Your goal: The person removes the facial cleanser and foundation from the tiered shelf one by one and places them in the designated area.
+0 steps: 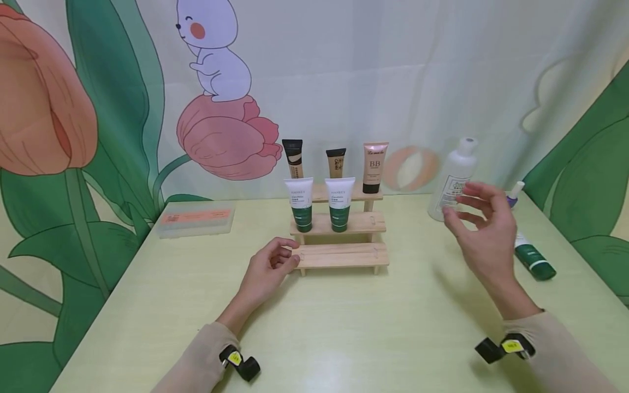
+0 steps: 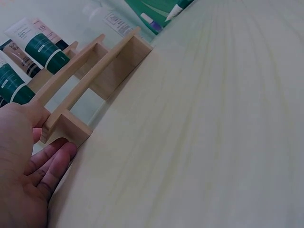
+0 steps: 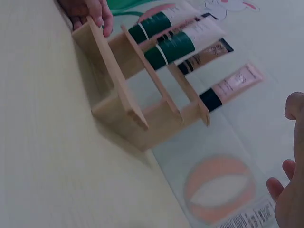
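A three-tier wooden display rack point(image 1: 339, 256) stands mid-table. My left hand point(image 1: 269, 267) holds the left end of its lowest step; in the left wrist view the thumb lies over the step's end and the other fingers curl below. Two white-and-green tubes point(image 1: 340, 204) stand cap down on the middle step. On the top step are two tan tubes with black ends point(image 1: 336, 162) and a pink BB cream tube point(image 1: 375, 167). My right hand point(image 1: 484, 229) is raised with nothing in it, fingers loosely bent, overlapping a white bottle point(image 1: 461, 169) in the head view.
Right of that bottle, a small item with a white tip and purple base point(image 1: 514, 194) stands partly behind my right hand. Another white-and-green tube point(image 1: 535, 262) lies near the table's right edge. A flat clear plastic case point(image 1: 196, 220) lies at the back left, before a printed curtain point(image 1: 319, 82).
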Motion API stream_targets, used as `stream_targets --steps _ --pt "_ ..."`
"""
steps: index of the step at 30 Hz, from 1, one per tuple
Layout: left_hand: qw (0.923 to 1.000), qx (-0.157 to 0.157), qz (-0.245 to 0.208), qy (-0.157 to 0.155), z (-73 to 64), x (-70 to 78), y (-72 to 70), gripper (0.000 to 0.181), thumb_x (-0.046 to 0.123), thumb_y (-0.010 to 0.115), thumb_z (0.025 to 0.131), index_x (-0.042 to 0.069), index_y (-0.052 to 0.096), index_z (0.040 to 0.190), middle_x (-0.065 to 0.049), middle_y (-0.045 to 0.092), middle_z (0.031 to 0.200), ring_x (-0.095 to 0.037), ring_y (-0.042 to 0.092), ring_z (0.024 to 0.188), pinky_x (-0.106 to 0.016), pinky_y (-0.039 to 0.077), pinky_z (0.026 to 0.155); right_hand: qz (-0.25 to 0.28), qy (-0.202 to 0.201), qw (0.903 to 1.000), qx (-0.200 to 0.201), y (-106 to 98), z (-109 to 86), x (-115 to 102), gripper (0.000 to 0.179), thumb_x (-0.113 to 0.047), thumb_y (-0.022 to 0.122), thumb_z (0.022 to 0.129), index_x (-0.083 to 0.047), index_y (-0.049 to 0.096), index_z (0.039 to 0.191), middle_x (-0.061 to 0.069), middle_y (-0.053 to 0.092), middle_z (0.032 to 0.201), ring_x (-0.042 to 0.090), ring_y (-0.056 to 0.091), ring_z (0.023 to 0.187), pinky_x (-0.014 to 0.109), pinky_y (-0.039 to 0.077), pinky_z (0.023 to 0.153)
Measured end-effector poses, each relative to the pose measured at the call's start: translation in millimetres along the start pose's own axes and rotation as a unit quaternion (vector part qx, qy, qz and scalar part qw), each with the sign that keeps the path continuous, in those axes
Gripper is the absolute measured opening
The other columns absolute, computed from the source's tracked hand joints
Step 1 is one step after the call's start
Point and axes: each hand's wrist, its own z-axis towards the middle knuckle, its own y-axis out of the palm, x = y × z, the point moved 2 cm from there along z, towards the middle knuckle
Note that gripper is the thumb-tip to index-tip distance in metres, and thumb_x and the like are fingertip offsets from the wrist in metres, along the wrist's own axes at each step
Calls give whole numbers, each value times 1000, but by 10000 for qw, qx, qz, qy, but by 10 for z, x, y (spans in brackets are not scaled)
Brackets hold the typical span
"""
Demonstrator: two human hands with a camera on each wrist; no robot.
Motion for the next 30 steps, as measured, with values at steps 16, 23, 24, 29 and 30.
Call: stream_targets --steps 16,23,24,29,30 --pt "10000 25 65 -40 -8 23 -1 25 18 78 107 18 73 131 -8 77 106 -22 69 89 -26 55 76 1142 5 9843 -1343 1219 -105 -400 62 -4 87 96 -4 57 150 19 62 140 38 69 124 29 62 95" --pt "10000 -27 33 -52 0 31 22 26 18 77 107 17 73 132 -8 77 106 -22 68 88 -26 54 75 1030 194 9811 -1626 1436 -164 -356 62 -7 89 96 -9 57 149 10 65 139 27 69 124 46 62 102" --pt "10000 -25 30 -53 -2 31 21 26 17 78 107 17 73 132 -8 77 106 -22 69 88 -26 54 75 984 218 9808 -1667 1460 -177 -346 62 -6 89 96 -10 57 149 9 65 140 26 69 124 48 62 102" --pt "10000 9 40 -37 -12 36 4 25 18 78 106 18 73 131 -7 77 105 -21 69 89 -26 54 76 832 304 9774 -1919 1559 -233 -302 66 -6 90 95 -11 55 151 9 67 140 27 69 124 50 62 103" --pt "10000 10 38 -24 -11 37 0 25 18 78 106 18 73 131 -7 77 105 -21 70 89 -26 55 76 825 304 9769 -1950 1574 -238 -295 66 -6 90 95 -10 55 151 9 68 140 27 69 123 50 62 103"
